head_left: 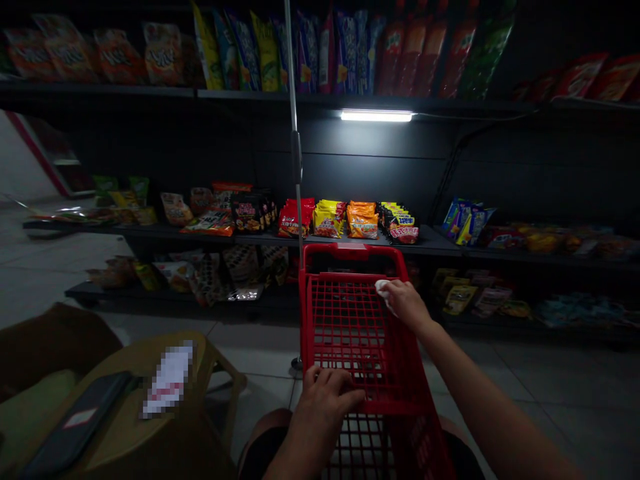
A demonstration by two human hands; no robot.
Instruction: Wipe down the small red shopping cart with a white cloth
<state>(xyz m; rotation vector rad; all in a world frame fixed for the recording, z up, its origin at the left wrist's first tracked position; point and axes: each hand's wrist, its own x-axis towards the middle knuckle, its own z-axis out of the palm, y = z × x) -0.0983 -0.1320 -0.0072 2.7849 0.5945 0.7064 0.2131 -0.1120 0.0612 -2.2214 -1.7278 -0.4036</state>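
Observation:
A red plastic shopping basket [345,405] with grid sides stands in front of me, between my knees. My left hand [323,417] holds its near edge, with the fingers curled over the bar and the thumb lying along it. Toward the far right corner, my right hand [407,303] is closed on a white cloth [383,288] and presses it to the rim. Part of the cloth is hidden in the fingers. The red handle [350,251] is at the basket's far end.
Dark shelves [280,237] ahead hold snack packets [363,220] and bottles [415,47], under a lit lamp [377,116]. A thin metal pole [294,100] rises left of the basket. At left, a stool [200,360] bears a phone-like dark object [80,417] and a blurred-out paper [169,380].

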